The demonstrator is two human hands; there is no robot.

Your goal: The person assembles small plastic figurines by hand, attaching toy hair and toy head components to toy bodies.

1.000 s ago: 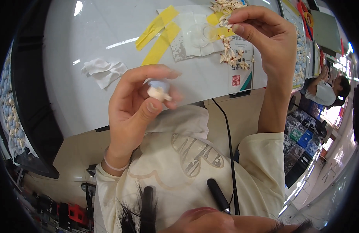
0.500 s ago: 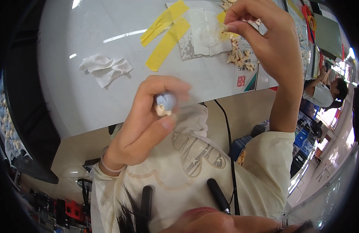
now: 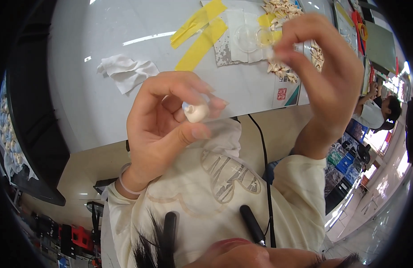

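A small cream-and-pale-blue figurine (image 3: 197, 113) sits between the thumb and fingers of my left hand (image 3: 150, 118), held above the table's front edge. Its cream part faces up, and the fingers hide much of the blue. Over the right part of the table, my right hand (image 3: 324, 62) has thumb and index finger pressed together in a pinch. What lies in that pinch, if anything, is too small and blurred to make out. Just left of these fingertips lie a small clear ring-like disc (image 3: 264, 37) and a larger clear round dish (image 3: 246, 39) on white paper (image 3: 235, 22).
Two yellow tape strips (image 3: 202, 43) stick to the white table (image 3: 126, 27), left of the paper. A crumpled white cloth (image 3: 126, 73) lies farther left. Several small cream pointed pieces (image 3: 284, 11) are heaped near my right hand. Another person (image 3: 374, 109) sits at the far right.
My right hand has drawn back from the clear disc, toward me and slightly right, still pinched. In my left hand the figurine has turned, so more cream and less blue shows.
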